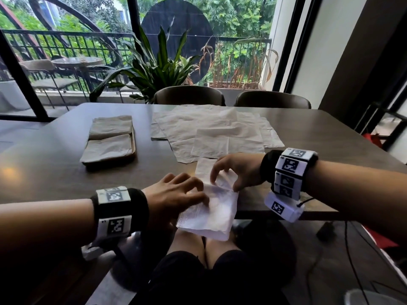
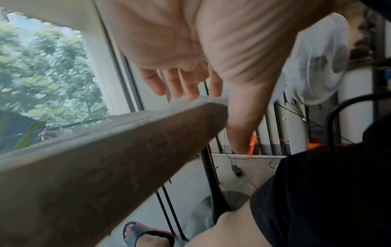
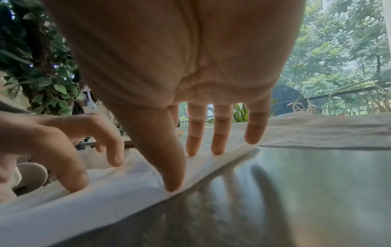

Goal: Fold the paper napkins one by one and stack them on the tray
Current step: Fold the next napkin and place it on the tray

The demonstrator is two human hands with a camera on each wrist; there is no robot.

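A white paper napkin (image 1: 211,208), partly folded, lies at the table's near edge and hangs over it toward my lap. My left hand (image 1: 176,194) rests on its left side with straight fingers; my right hand (image 1: 233,170) presses its right edge with thumb and fingertips. In the right wrist view the right hand (image 3: 182,167) bears on the napkin (image 3: 105,200) beside the left hand (image 3: 63,142). In the left wrist view the left hand (image 2: 190,75) reaches over the table edge (image 2: 105,158). The tray (image 1: 133,148) at left holds two stacks of folded napkins (image 1: 110,126).
A pile of unfolded napkins (image 1: 211,126) is spread over the middle of the table, just beyond my hands. Two chairs (image 1: 189,94) stand at the far side, with a plant behind. A white fan (image 2: 317,66) stands on the floor to the right.
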